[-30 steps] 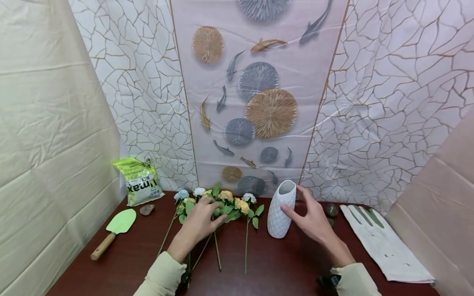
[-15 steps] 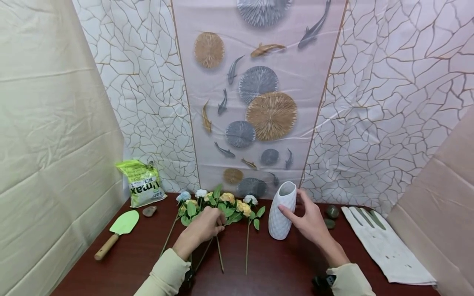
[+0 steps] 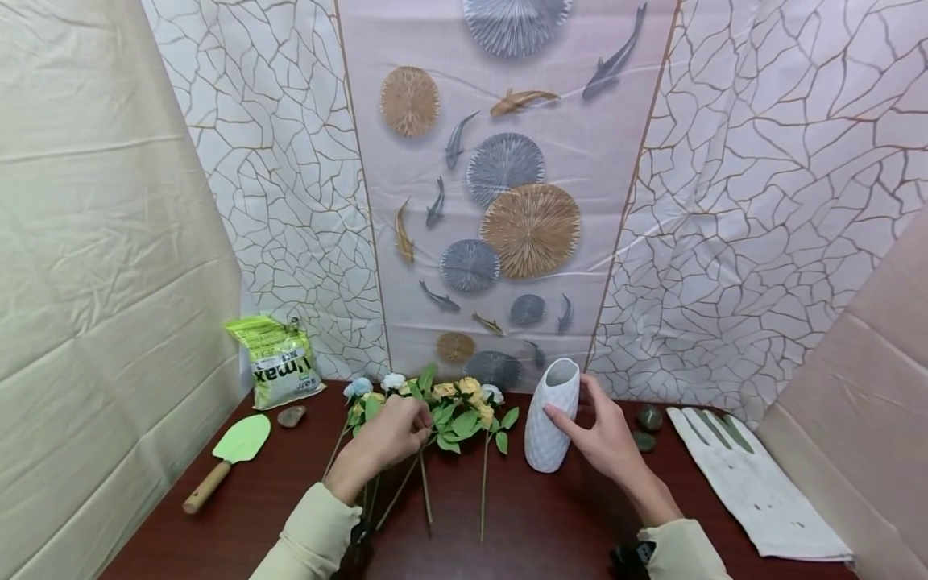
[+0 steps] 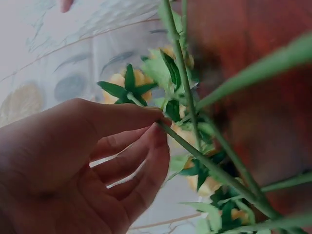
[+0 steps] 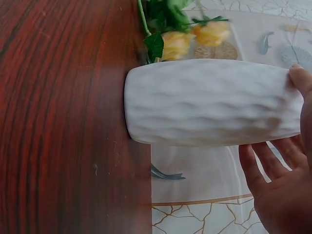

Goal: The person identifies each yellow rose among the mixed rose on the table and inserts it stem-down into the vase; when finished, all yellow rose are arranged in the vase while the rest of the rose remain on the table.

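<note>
My left hand pinches a thin green flower stem between thumb and forefinger. That stem leads to a yellow artificial rose seen from behind. Around it, several yellow, white and pale blue roses lie in a row at the back of the table, their stems pointing towards me; a white rose is among them. My right hand holds a white textured vase with a slanted mouth, thumb on the near side and fingers behind. The vase stands upright on the table, to the right of the flowers.
At left lie a green trowel with a wooden handle and a stone; a green-and-white bag stands behind them. Dark stones and white gloves lie right of the vase. A patterned cloth hangs behind the table.
My left hand's fingers have closed from a loose reach over the flowers to a pinch on one stem. A yellow rose has shifted among the others. My right hand stays on the vase.
</note>
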Motion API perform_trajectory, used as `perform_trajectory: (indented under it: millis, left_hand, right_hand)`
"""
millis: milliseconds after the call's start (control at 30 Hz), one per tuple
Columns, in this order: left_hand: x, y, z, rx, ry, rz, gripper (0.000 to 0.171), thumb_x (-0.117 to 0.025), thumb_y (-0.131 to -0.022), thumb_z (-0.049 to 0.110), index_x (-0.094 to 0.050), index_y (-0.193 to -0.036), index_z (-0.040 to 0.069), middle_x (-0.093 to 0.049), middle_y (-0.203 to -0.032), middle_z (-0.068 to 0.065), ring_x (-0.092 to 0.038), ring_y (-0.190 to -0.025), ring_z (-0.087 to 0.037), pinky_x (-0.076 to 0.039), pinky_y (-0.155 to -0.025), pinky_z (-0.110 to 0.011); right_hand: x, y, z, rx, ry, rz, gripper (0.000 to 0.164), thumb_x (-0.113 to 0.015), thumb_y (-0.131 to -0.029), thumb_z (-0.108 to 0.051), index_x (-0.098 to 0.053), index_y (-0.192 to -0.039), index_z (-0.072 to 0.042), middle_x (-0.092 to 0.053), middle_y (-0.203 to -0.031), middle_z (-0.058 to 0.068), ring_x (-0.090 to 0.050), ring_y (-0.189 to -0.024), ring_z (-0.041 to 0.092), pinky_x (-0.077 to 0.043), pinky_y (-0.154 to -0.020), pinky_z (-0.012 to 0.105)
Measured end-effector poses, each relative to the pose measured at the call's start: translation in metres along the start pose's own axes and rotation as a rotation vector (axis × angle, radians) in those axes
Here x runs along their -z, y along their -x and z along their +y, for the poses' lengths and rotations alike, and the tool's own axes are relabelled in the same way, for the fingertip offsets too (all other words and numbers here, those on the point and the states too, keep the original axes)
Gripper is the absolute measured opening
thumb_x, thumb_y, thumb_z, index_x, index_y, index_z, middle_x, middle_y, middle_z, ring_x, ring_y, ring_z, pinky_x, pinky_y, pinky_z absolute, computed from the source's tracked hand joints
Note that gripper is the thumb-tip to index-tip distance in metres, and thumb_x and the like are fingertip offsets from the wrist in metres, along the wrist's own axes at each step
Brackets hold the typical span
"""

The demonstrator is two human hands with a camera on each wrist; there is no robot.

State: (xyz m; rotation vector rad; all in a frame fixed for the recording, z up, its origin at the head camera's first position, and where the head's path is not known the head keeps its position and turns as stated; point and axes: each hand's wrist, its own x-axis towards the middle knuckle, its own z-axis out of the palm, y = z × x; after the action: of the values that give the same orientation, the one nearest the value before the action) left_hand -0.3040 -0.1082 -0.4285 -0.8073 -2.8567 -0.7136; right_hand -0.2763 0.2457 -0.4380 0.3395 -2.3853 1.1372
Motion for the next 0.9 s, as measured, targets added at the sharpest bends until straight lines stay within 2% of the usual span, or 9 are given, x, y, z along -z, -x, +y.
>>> perform_trajectory:
  millis: [100, 233, 533, 733, 900]
  left_hand:
    - [0.007, 0.0, -0.001, 0.016, -0.01, 0.0, 0.008, -0.066, -0.095, 0.012, -0.072, -0.1, 0.011, -0.073, -0.085, 0.002, -0.063, -0.069, -0.005, -0.055, -0.067, -0.026]
    - [0.012, 0.0, 0.001, 0.005, 0.016, 0.007, 0.008, -0.065, -0.097, 0.013, -0.069, -0.103, 0.012, -0.072, -0.087, 0.001, -0.06, -0.067, -0.004, -0.054, -0.068, -0.028]
    - [0.021, -0.006, 0.01, -0.047, 0.197, 0.12, 0.006, -0.065, -0.099, 0.016, -0.065, -0.104, 0.013, -0.075, -0.09, 0.002, -0.068, -0.076, -0.01, -0.054, -0.067, -0.025]
    - [0.032, -0.012, 0.024, -0.043, 0.261, 0.231, 0.011, -0.069, -0.097, 0.021, -0.066, -0.106, 0.016, -0.075, -0.094, 0.003, -0.07, -0.082, -0.006, -0.057, -0.069, -0.025]
    - [0.041, -0.026, 0.038, -0.084, 0.347, 0.373, 0.013, -0.071, -0.096, 0.021, -0.066, -0.106, 0.015, -0.077, -0.096, 0.001, -0.074, -0.084, -0.009, -0.06, -0.073, -0.022]
  right_hand:
    - [0.0, 0.001, 0.0, 0.001, 0.002, -0.001, 0.061, -0.076, -0.088, -0.045, -0.05, -0.139, -0.023, -0.069, -0.118, -0.004, -0.065, -0.109, 0.011, -0.056, -0.089, 0.033]
    - [0.001, 0.001, 0.0, -0.001, 0.012, -0.005, 0.062, -0.076, -0.089, -0.044, -0.049, -0.14, -0.022, -0.068, -0.119, -0.004, -0.064, -0.112, 0.012, -0.054, -0.092, 0.035]
    - [0.0, 0.0, -0.001, 0.0, 0.016, -0.007, 0.063, -0.076, -0.089, -0.045, -0.048, -0.142, -0.024, -0.067, -0.123, -0.004, -0.063, -0.114, 0.012, -0.053, -0.093, 0.034]
    - [0.0, 0.001, 0.001, 0.003, 0.008, -0.013, 0.063, -0.075, -0.089, -0.045, -0.047, -0.142, -0.024, -0.067, -0.123, -0.004, -0.063, -0.114, 0.012, -0.053, -0.093, 0.032]
    - [-0.001, 0.0, 0.002, 0.01, -0.001, -0.013, 0.063, -0.075, -0.089, -0.044, -0.047, -0.142, -0.025, -0.067, -0.123, -0.004, -0.063, -0.114, 0.012, -0.054, -0.092, 0.034]
